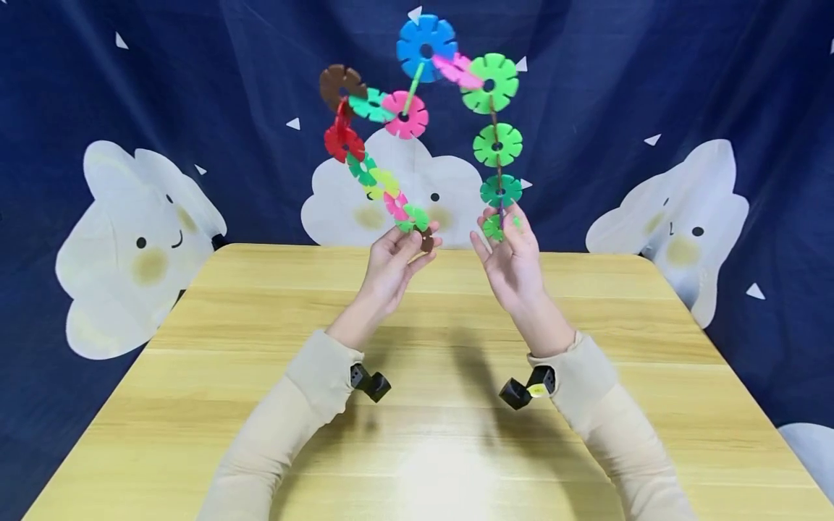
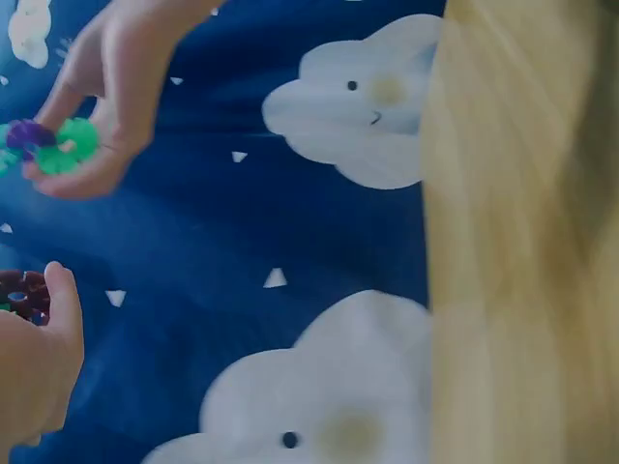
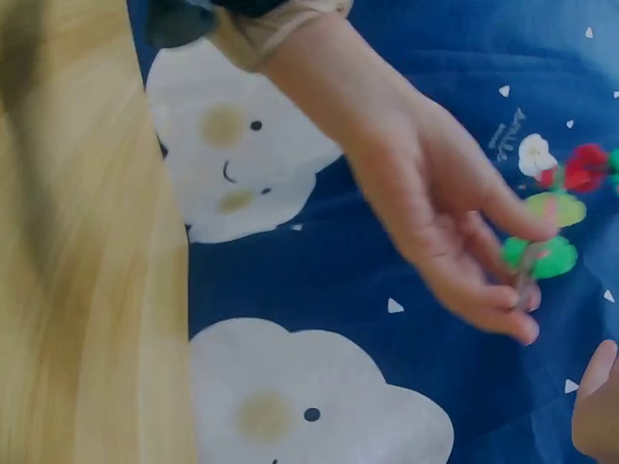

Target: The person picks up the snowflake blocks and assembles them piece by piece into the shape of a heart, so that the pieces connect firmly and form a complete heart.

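A chain of slotted plastic snowflake discs, with a blue disc [image 1: 410, 45] at its top, is raised above the table in an open arch. My left hand [image 1: 389, 266] pinches the brown disc [image 1: 427, 242] at one end, beside a light green disc [image 1: 413, 218]. At the other end my right hand [image 1: 517, 273] holds a green disc [image 1: 493, 228] between thumb and fingers; a purple disc [image 2: 31, 135] joins it in the left wrist view. Red discs [image 1: 343, 141] and a pink disc [image 1: 405, 119] sit along the left part. The two ends are apart.
Below the hands lies a wooden table [image 1: 417, 325]. Behind it hangs a dark blue curtain [image 1: 260, 65] printed with white clouds and triangles. A small black camera [image 1: 370, 382] is worn on the left wrist, another camera [image 1: 526, 387] on the right.
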`<action>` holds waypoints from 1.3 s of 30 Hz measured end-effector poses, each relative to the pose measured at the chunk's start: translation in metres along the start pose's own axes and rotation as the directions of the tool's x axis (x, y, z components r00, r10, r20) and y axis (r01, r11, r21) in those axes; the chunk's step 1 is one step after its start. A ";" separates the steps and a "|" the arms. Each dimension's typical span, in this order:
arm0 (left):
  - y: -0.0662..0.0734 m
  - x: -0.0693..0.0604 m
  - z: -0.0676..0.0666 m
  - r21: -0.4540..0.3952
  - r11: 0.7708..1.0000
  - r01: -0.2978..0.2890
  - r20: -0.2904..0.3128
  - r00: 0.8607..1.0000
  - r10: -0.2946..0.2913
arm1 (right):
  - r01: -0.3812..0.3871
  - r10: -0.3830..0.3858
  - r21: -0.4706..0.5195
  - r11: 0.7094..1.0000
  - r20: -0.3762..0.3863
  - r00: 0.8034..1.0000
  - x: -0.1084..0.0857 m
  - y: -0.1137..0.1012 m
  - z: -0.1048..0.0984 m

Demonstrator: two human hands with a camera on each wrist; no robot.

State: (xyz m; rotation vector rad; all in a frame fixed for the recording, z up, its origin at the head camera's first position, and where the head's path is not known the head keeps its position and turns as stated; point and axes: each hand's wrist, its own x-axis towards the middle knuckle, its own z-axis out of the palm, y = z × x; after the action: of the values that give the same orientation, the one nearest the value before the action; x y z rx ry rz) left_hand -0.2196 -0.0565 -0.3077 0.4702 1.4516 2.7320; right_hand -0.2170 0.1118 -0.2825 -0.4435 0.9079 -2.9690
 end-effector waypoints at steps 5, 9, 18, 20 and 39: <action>0.005 -0.003 0.005 0.080 0.996 -0.044 -0.029 0.998 0.047 | -0.013 0.011 -0.104 0.995 -0.017 1.000 -0.008 0.009 -0.001; 0.005 -0.006 0.006 0.109 0.992 -0.069 -0.009 0.997 0.071 | -0.009 0.001 -0.206 0.978 -0.039 0.999 -0.014 0.017 -0.003; 0.005 -0.012 0.006 0.115 0.991 -0.066 -0.017 0.998 0.068 | 0.067 -0.077 -0.457 0.887 -0.004 0.997 -0.022 0.032 -0.009; 0.005 -0.011 0.007 0.128 0.990 -0.054 -0.037 0.998 0.059 | 0.089 -0.098 -0.493 0.866 0.008 0.995 -0.022 0.035 -0.012; 0.008 -0.013 0.016 0.108 0.994 -0.025 -0.121 0.992 0.038 | 0.301 -0.252 -0.706 0.641 0.176 0.951 -0.026 0.049 -0.013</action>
State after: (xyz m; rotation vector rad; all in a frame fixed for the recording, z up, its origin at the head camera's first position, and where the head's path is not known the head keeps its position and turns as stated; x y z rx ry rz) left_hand -0.2021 -0.0503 -0.2962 0.3360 1.6379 2.7637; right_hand -0.1994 0.0799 -0.3265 -0.7262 2.2042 -2.6495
